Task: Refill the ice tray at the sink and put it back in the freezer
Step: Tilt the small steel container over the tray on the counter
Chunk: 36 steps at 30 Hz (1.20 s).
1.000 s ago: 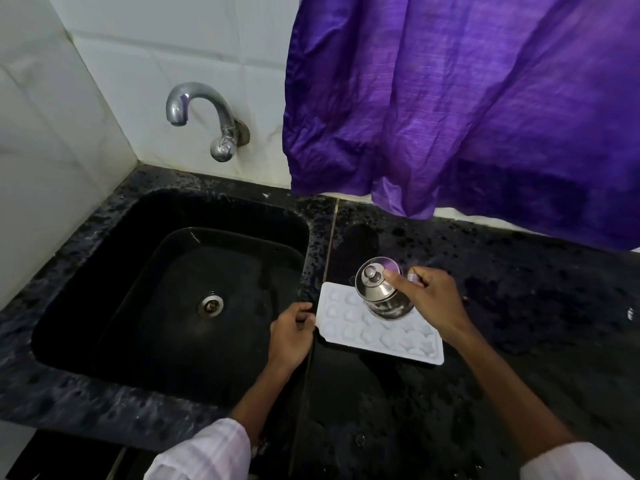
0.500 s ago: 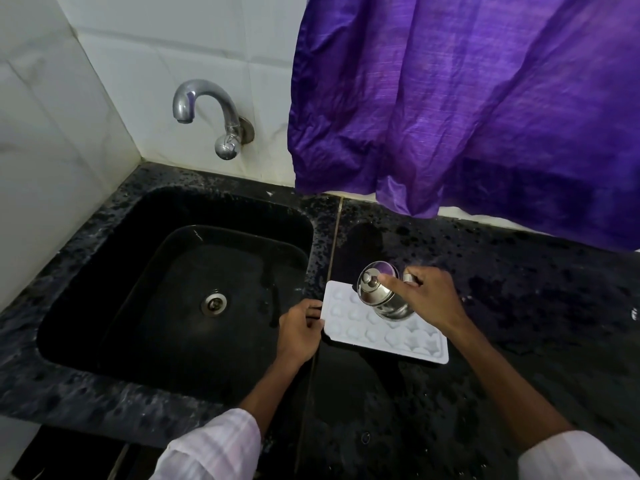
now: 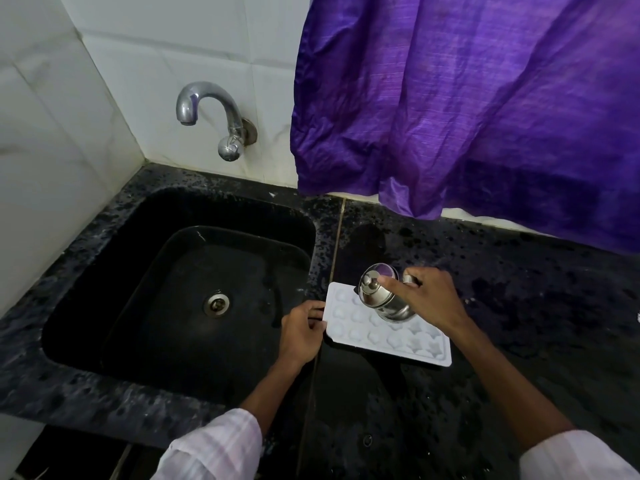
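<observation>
A white ice tray [image 3: 398, 341] with shaped cells lies flat on the black counter just right of the sink. My left hand [image 3: 301, 332] grips its left short edge. My right hand [image 3: 426, 297] holds a small steel lidded jug [image 3: 381, 296] by its handle, tilted to the left over the tray's far cells, with my forefinger pressed on the lid near its knob. The jug hides part of the tray's upper rows. No stream of water can be made out.
The black sink [image 3: 104, 271] with a steel drain [image 3: 216, 303] lies to the left, a chrome tap [image 3: 211, 112] on the tiled wall above it. A purple curtain [image 3: 467, 116] hangs over the back of the wet speckled counter [image 3: 536, 306].
The jug has tilted a little further to the left over the tray. My left hand has closed in onto the tray's left edge.
</observation>
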Tool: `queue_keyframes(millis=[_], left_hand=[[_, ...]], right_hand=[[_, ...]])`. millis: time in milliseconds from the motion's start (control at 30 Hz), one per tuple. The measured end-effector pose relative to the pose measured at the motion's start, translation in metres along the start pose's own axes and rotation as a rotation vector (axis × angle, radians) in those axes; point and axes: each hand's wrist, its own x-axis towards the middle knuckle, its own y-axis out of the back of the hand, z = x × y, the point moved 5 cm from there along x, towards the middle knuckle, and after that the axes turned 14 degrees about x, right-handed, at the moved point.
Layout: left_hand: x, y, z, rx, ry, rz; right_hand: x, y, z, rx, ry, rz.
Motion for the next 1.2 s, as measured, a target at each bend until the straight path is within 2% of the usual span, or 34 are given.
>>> queue_keyframes(millis=[1200], left_hand=[[0.001, -0.004, -0.005, -0.055, 0.020, -0.014]], right_hand=[[0.005, -0.010, -0.010, -0.125, 0.036, -0.074]])
